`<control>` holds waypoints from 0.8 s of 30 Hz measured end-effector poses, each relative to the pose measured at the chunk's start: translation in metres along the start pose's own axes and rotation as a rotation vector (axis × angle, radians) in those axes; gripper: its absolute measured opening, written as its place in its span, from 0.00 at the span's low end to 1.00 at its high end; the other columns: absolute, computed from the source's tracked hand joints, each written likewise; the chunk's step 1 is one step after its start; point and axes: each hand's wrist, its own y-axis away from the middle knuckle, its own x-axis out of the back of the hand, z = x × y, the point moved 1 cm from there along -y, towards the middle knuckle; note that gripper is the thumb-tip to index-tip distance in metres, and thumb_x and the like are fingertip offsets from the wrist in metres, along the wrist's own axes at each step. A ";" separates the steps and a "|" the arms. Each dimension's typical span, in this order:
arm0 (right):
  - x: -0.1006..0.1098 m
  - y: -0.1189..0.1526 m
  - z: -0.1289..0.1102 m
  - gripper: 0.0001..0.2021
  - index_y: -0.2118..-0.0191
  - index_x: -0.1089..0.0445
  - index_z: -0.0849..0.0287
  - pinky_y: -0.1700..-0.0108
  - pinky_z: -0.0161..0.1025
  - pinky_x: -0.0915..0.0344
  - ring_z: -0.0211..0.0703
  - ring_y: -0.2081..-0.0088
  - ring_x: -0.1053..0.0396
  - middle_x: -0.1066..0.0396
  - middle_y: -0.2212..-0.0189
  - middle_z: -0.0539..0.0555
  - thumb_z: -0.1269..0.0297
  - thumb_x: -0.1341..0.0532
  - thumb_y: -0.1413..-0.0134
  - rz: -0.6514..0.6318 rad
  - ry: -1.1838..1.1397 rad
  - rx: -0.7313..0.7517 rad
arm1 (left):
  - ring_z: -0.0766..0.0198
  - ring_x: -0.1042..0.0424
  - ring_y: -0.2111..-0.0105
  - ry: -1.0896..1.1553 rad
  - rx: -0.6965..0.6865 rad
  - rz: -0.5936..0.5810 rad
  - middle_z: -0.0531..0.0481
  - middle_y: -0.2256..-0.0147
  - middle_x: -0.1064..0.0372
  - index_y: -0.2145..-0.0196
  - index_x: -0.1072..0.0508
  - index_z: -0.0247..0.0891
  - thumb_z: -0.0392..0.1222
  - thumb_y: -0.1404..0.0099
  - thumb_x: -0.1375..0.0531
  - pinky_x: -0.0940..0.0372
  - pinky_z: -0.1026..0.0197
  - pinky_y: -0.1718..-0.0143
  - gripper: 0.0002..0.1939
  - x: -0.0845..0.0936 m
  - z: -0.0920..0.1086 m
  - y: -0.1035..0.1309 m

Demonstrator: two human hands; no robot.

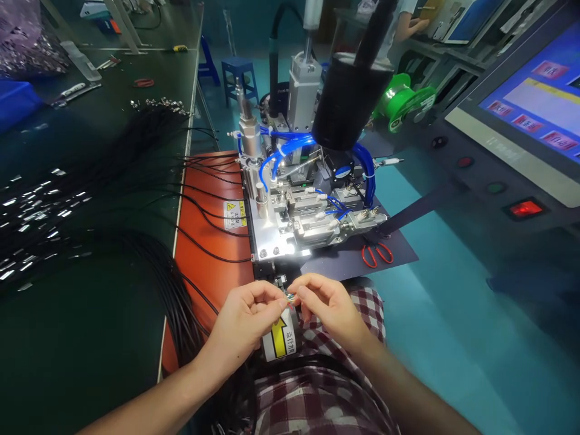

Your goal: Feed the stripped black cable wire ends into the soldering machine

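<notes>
Silver machine standing ahead | tiny coloured wires showing just off its nr edge | L hand pinching 'em | R hand curling alongside, can't tell if gripping | red scissors lying nr R corner of blk plate
</notes>
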 end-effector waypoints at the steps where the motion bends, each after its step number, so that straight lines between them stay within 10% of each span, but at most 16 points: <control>1: -0.002 0.002 0.001 0.07 0.66 0.31 0.60 0.77 0.31 0.41 0.32 0.80 0.39 0.33 0.76 0.49 0.61 0.42 0.45 0.024 0.020 -0.005 | 0.76 0.51 0.89 0.003 0.007 0.003 0.63 0.89 0.48 0.75 0.32 0.35 0.45 0.44 0.41 0.52 0.73 0.89 0.10 0.000 0.000 -0.001; 13: -0.012 0.009 -0.009 0.06 0.71 0.35 0.60 0.66 0.38 0.41 0.40 0.70 0.37 0.34 0.73 0.52 0.70 0.45 0.43 0.186 0.678 0.448 | 0.77 0.49 0.90 0.050 -0.043 0.008 0.63 0.87 0.44 0.68 0.33 0.36 0.43 0.42 0.41 0.50 0.74 0.90 0.07 0.001 -0.004 -0.001; 24: -0.005 -0.002 0.008 0.10 0.71 0.39 0.58 0.78 0.31 0.43 0.34 0.80 0.40 0.40 0.81 0.45 0.59 0.46 0.40 0.049 0.215 0.011 | 0.73 0.41 0.85 -0.094 -0.090 -0.121 0.58 0.78 0.37 0.65 0.36 0.38 0.41 0.38 0.44 0.45 0.70 0.84 0.05 0.014 0.002 -0.010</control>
